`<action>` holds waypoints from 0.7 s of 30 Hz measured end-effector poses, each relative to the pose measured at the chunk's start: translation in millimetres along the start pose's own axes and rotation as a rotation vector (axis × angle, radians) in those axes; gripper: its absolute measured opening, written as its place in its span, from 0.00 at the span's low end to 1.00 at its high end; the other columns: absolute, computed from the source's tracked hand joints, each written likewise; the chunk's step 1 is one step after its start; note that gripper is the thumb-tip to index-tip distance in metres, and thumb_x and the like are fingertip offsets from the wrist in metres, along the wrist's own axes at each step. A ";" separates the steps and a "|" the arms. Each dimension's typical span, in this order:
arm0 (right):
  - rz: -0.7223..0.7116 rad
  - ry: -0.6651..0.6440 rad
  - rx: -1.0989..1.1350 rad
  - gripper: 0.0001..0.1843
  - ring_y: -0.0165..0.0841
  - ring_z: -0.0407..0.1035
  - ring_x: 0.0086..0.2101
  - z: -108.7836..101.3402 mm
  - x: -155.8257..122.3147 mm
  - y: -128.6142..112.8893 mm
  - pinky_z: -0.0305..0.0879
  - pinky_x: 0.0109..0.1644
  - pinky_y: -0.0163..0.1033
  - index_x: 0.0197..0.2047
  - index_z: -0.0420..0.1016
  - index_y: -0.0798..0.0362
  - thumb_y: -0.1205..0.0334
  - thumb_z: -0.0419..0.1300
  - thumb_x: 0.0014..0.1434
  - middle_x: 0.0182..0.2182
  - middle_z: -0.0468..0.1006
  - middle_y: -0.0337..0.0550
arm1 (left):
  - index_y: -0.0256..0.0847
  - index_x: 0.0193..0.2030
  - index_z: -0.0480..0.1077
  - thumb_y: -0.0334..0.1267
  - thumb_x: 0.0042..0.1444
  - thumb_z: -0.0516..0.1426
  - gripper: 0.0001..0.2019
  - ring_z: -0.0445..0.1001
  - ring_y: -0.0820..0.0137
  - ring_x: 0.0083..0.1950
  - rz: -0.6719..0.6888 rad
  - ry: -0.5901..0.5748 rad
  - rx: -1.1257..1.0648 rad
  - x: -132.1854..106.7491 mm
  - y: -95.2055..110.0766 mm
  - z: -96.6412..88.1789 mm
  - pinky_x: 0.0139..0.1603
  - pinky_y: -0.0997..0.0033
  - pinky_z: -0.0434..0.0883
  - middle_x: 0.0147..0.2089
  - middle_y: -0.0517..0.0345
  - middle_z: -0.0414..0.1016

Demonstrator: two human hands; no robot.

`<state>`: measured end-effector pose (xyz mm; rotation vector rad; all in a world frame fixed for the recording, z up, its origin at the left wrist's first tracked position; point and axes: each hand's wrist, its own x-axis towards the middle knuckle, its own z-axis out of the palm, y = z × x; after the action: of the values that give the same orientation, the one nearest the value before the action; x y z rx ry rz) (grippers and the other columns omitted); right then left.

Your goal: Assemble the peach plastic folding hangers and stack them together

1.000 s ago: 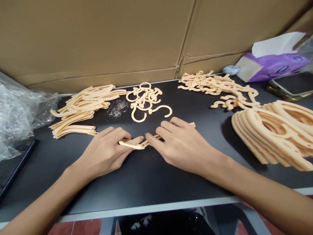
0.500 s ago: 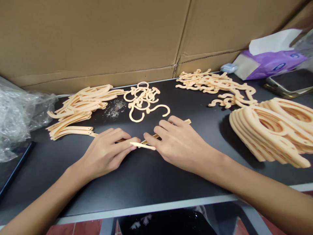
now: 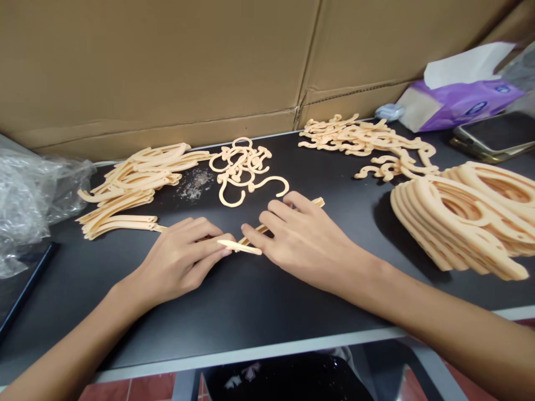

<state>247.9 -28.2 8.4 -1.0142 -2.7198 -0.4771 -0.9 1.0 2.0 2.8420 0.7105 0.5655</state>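
In the head view, my left hand (image 3: 184, 259) is pinching a short peach piece (image 3: 240, 248) between thumb and fingertips, its tip lying on the black worktop (image 3: 251, 301). My right hand (image 3: 301, 242) is resting flat, fingers spread, on a thin peach bar (image 3: 318, 203) that is meeting the piece between my hands. A cluster of hooks (image 3: 242, 167) is sitting just behind, curved strips (image 3: 134, 184) to the left, stacked hanger bodies (image 3: 463, 223) to the right.

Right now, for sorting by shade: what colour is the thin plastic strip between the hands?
The thin plastic strip is pale peach, best seen in head view.
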 end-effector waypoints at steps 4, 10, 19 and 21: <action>-0.010 0.003 -0.001 0.16 0.38 0.66 0.34 1.5 1.2 -0.3 0.48 0.39 0.45 0.47 0.79 0.57 0.75 0.51 0.68 0.30 0.77 0.46 | 0.40 0.47 0.76 0.32 0.69 0.54 0.09 0.73 0.70 0.36 0.001 -0.001 0.016 -0.1 -0.6 0.3 0.36 0.68 0.68 0.40 0.54 0.79; -0.026 0.013 -0.011 0.17 0.38 0.66 0.33 3.1 3.2 2.5 0.47 0.38 0.44 0.43 0.79 0.56 0.75 0.49 0.69 0.28 0.76 0.45 | 0.39 0.47 0.75 0.30 0.68 0.55 0.08 0.74 0.69 0.37 0.016 0.012 -0.011 -1.0 -1.8 0.9 0.38 0.68 0.69 0.41 0.53 0.78; -0.063 0.095 -0.029 0.15 0.38 0.64 0.32 8.4 2.8 0.7 0.46 0.37 0.44 0.42 0.79 0.57 0.74 0.50 0.68 0.27 0.74 0.44 | 0.39 0.46 0.75 0.30 0.67 0.56 0.07 0.73 0.68 0.38 0.026 0.000 0.007 -0.3 -1.3 0.5 0.38 0.67 0.69 0.41 0.52 0.78; -0.069 0.113 -0.035 0.15 0.38 0.64 0.31 9.0 2.6 0.8 0.47 0.37 0.44 0.40 0.79 0.57 0.74 0.50 0.68 0.26 0.74 0.43 | 0.39 0.46 0.75 0.30 0.67 0.56 0.06 0.73 0.68 0.38 0.028 0.003 0.022 -0.4 -0.5 0.2 0.38 0.67 0.69 0.40 0.52 0.78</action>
<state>245.8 -22.8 1.0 -0.8759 -2.6611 -0.5774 -1.3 1.2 1.6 2.8762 0.6821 0.5693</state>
